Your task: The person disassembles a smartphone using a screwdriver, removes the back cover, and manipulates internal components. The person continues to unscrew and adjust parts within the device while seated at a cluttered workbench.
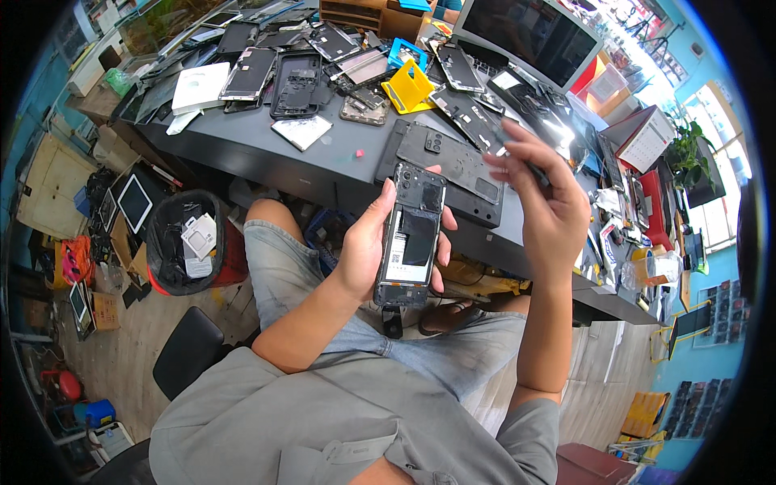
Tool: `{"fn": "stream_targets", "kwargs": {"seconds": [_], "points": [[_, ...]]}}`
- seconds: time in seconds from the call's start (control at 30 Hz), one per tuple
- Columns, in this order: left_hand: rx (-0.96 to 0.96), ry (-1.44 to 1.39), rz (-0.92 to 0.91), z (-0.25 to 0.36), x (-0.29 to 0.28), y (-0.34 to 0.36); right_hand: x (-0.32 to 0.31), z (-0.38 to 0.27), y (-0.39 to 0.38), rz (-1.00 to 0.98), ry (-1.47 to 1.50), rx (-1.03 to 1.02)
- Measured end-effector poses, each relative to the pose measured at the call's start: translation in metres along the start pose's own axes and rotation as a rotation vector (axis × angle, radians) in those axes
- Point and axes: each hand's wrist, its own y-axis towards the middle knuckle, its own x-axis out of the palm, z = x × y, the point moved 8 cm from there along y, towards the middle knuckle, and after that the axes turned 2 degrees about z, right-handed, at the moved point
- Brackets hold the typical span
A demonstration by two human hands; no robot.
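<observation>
My left hand [368, 242] is wrapped round a smartphone [411, 234] held upright above my lap. Its back cover is off, baring a white battery with a dark patch and the camera lenses at the top. To the right, my right hand [546, 190] is raised in front of the desk, its fingers bent together and blurred by motion. A slim dark thing seems to lie between them, too smeared to name. Behind the phone, a dark back cover [449, 158] with a camera cutout rests on a black tray or pad [482, 213] at the desk's edge.
Phone parts, a yellow phone stand [408, 86] and a white box [200, 87] crowd the grey desk [234, 153]. A laptop [529, 36] stands at the back right. Left of my knees is a lined red bin [234, 259]; a black chair [187, 347] stands nearby.
</observation>
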Motion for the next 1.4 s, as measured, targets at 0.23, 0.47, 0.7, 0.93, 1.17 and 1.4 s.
{"fn": "stream_targets", "kwargs": {"seconds": [0.23,0.47,0.7,0.93,1.17,1.4], "points": [[-0.030,-0.060,-0.049,-0.006,-0.008,0.000,0.008,0.002,-0.040,-0.051,0.139,0.259],[-0.035,-0.032,-0.022,-0.007,-0.013,0.000,0.014,0.008,-0.048,-0.063,0.175,0.265],[-0.025,0.066,0.003,-0.009,-0.012,-0.002,0.014,-0.002,-0.048,-0.115,-0.289,0.138],[-0.024,0.132,0.044,-0.007,-0.009,-0.003,0.026,-0.034,-0.036,-0.129,-0.411,-0.114],[-0.024,0.132,0.039,-0.009,-0.010,-0.003,0.024,-0.041,-0.031,-0.218,-0.455,-0.134],[-0.041,0.082,0.004,-0.010,-0.011,-0.004,0.024,-0.033,-0.034,-0.218,-0.426,0.010]]}}
